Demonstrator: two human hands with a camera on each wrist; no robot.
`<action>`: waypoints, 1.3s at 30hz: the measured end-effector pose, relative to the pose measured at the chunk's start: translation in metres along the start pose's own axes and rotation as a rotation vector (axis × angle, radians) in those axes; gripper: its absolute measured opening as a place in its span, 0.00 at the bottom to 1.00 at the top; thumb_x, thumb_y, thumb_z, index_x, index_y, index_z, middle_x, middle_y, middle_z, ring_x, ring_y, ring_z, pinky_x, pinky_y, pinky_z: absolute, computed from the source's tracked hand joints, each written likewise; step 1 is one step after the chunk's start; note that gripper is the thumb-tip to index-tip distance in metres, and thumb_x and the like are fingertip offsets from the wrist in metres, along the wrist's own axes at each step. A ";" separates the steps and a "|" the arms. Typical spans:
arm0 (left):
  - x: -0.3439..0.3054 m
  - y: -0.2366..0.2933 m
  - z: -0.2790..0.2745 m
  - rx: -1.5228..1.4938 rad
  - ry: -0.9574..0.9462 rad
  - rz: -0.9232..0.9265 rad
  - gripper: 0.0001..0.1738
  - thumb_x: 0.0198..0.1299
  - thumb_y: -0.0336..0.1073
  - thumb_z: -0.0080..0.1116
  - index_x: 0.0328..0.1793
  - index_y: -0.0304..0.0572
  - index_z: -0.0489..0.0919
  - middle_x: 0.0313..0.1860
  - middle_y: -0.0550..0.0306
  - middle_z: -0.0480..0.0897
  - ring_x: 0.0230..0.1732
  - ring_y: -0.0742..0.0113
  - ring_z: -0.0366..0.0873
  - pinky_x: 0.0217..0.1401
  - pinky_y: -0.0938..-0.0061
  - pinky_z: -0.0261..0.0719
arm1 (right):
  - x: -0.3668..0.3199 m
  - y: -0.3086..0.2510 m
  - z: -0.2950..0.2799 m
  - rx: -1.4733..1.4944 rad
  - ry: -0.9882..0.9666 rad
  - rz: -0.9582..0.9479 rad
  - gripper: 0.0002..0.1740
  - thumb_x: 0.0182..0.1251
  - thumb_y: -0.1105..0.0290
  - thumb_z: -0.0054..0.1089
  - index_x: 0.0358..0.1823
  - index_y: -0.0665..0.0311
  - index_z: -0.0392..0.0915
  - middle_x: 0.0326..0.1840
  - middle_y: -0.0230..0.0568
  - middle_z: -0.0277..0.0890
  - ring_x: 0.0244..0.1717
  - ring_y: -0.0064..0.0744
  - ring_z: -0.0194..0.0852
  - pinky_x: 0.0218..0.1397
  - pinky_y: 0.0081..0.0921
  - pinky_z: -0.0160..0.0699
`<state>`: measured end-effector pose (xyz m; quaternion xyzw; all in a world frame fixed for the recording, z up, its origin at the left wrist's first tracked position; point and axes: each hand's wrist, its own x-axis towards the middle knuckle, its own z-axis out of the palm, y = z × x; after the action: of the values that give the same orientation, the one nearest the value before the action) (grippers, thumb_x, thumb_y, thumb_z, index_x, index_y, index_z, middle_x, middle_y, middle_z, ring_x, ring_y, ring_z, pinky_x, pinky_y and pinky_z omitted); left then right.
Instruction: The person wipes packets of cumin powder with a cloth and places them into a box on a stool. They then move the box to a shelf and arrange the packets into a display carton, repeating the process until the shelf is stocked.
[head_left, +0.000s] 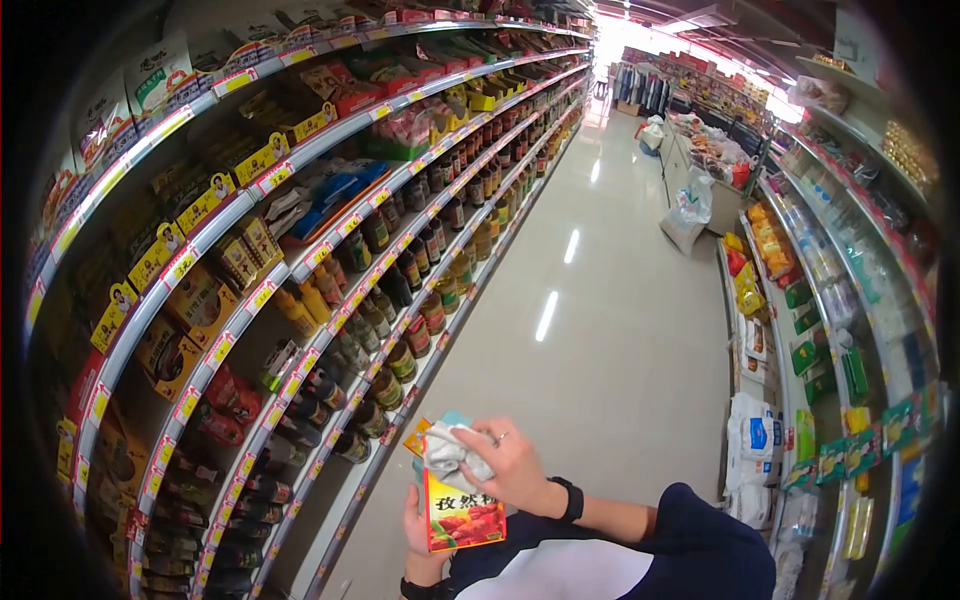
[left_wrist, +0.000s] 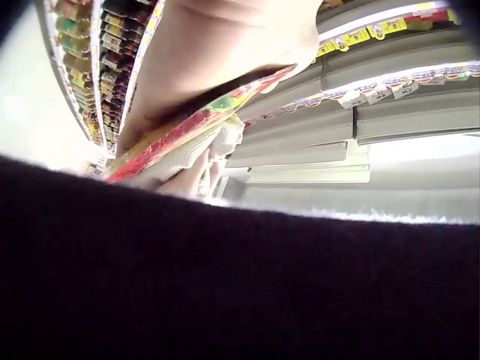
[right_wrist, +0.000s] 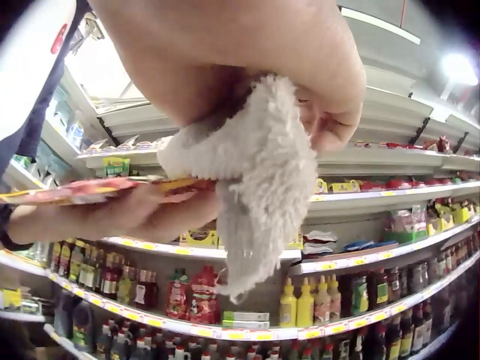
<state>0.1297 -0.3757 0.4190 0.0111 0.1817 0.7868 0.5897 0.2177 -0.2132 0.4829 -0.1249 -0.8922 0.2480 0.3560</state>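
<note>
In the head view my left hand [head_left: 414,528] holds a yellow and red seasoning packet [head_left: 466,530] at its left edge, thumb in front and fingers behind. My right hand [head_left: 512,470] grips a bunched, fluffy white-grey cloth [head_left: 448,462] against the upper part of the packet's printed face. Part of that face is covered by the cloth. Behind the packet's top, an orange corner [head_left: 417,437] and a pale teal edge [head_left: 456,419] stick out. In the right wrist view the cloth [right_wrist: 270,180] hangs from the right hand, with the left fingers [right_wrist: 169,217] beneath the packet [right_wrist: 97,189].
On the left run long shelves [head_left: 330,240] of bottles, jars and boxed packets. A shiny tiled floor [head_left: 600,330] stretches down the aisle. Shelves of bagged goods [head_left: 755,440] line the right side. Farther along, a white plastic bag [head_left: 690,212] hangs beside a loaded counter [head_left: 690,150].
</note>
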 end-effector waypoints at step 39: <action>0.009 -0.010 -0.003 -0.124 0.123 0.094 0.33 0.68 0.56 0.40 0.71 0.42 0.67 0.66 0.48 0.74 0.65 0.49 0.74 0.69 0.51 0.69 | 0.001 0.000 0.001 0.299 -0.042 0.058 0.36 0.55 0.71 0.66 0.68 0.50 0.68 0.58 0.56 0.62 0.54 0.55 0.67 0.58 0.40 0.71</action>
<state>0.1358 -0.3659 0.4109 -0.0654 0.1679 0.8224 0.5396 0.2163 -0.2133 0.4832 -0.0912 -0.8485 0.3910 0.3448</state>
